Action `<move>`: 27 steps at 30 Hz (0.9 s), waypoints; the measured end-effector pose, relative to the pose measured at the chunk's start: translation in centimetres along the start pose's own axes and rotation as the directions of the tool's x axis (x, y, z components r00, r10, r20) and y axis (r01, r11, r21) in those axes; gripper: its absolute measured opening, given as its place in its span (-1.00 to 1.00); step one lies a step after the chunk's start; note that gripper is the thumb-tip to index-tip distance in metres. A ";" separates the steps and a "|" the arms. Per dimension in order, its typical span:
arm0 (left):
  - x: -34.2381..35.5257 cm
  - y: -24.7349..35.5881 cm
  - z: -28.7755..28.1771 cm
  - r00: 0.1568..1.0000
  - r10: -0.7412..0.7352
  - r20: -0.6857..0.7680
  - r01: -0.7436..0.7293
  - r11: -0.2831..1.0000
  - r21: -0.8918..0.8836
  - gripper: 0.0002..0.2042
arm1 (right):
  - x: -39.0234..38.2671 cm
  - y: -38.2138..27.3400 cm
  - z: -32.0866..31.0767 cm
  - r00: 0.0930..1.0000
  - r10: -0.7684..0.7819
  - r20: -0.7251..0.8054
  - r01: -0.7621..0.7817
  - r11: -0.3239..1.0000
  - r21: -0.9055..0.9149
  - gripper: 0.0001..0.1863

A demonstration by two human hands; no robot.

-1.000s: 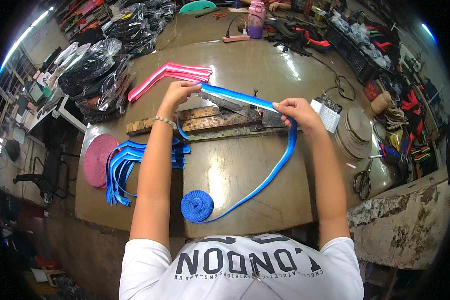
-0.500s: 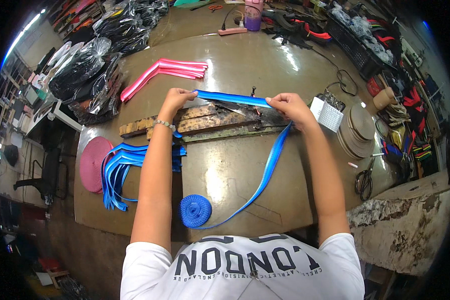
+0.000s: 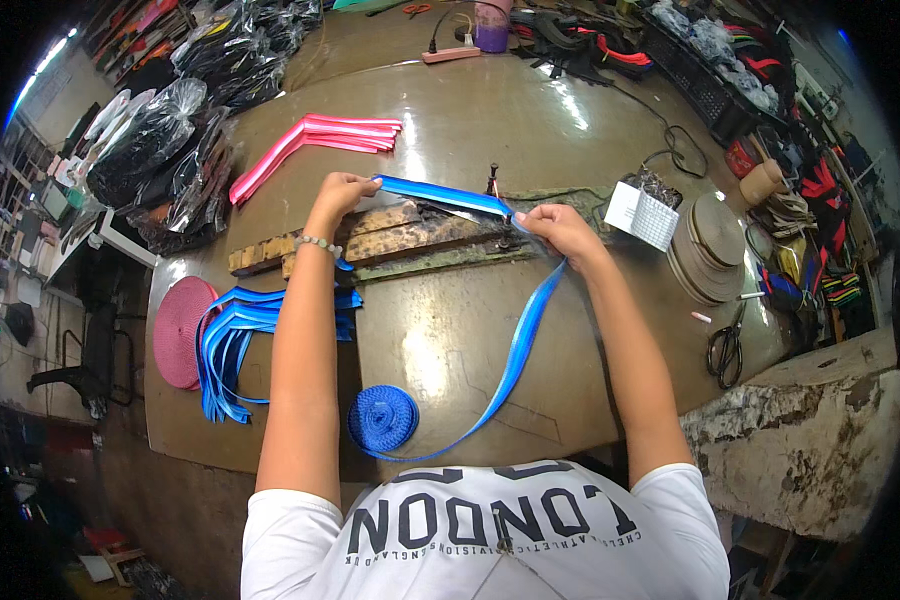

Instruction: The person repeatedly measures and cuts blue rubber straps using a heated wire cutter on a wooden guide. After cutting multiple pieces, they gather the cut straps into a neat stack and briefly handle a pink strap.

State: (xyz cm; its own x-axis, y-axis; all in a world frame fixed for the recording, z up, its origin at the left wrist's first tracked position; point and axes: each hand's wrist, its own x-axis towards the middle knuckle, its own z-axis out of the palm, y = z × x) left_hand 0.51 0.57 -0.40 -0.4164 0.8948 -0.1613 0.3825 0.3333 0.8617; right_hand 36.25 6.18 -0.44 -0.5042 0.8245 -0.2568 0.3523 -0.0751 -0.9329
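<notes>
here, nearer than the wooden block [image 3: 395,241], the blue roll [image 3: 382,419] is lying; its strap [image 3: 521,350] is leading to the right hand [image 3: 564,232], pinching it over the block's right part; farther, the left hand [image 3: 342,193] is pinching too, the straight span running along the block.

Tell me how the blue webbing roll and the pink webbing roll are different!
The pink webbing roll looks bigger; the blue webbing roll looks smaller. A long band runs from the blue roll to the right hand, but no loose band shows from the pink roll. The pink roll is farther left than the blue one. Both are round coils lying on the table.
</notes>
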 end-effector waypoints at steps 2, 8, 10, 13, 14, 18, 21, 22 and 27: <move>-0.2 0.3 0.1 1.000 0.005 -0.007 -0.005 1.000 0.001 -0.69 | 0.0 0.0 0.0 1.000 -0.003 -0.001 0.003 1.000 0.008 -0.70; -0.7 0.4 -0.2 0.999 0.038 0.000 -0.038 0.998 0.042 -0.68 | -0.3 -0.5 -0.1 1.000 0.006 -0.003 -0.006 0.999 0.034 -0.73; -0.6 0.4 -0.2 0.998 0.058 -0.008 -0.058 0.997 0.054 -0.66 | -0.7 -0.5 -0.3 1.000 0.010 -0.011 -0.010 1.000 -0.016 -0.72; -0.8 0.8 -0.3 0.999 0.042 0.012 -0.042 0.998 0.042 -0.65 | -2.3 0.8 -1.6 0.988 -0.034 -0.152 0.002 0.978 -0.207 -0.70; -1.1 1.2 -0.6 0.998 0.062 0.014 -0.062 0.998 0.024 -0.64 | -2.8 1.3 -2.5 0.978 -0.065 -0.197 0.010 0.964 -0.267 -0.69; -4.8 3.9 -3.7 0.991 0.131 -0.013 -0.131 0.990 -0.044 -0.62 | -8.3 4.9 -10.1 0.804 -0.514 -0.301 0.273 0.767 -0.580 -0.69; -9.7 5.2 -8.7 0.979 0.203 -0.008 -0.203 0.979 -0.029 -0.59 | -14.3 6.7 -19.1 0.602 -0.575 -0.554 -0.055 0.662 -0.747 -0.70; -11.5 5.1 -10.6 0.978 0.208 -0.036 -0.208 0.978 0.002 -0.59 | -16.7 6.9 -21.8 0.575 -0.519 -0.632 -0.175 0.677 -0.715 -0.67; -17.6 -2.0 -16.8 0.998 0.026 -0.058 -0.019 0.992 0.129 -0.76 | -22.7 5.3 -22.8 0.437 -0.504 -0.745 -0.383 0.645 -0.661 -0.71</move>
State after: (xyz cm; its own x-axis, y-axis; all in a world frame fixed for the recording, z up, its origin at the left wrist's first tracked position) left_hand -6.77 -20.78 8.81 -0.4531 0.8846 -0.1104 0.4932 0.3519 0.7956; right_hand 67.52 -0.17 6.19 0.1895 0.8161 0.5460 0.9416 0.0066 -0.3366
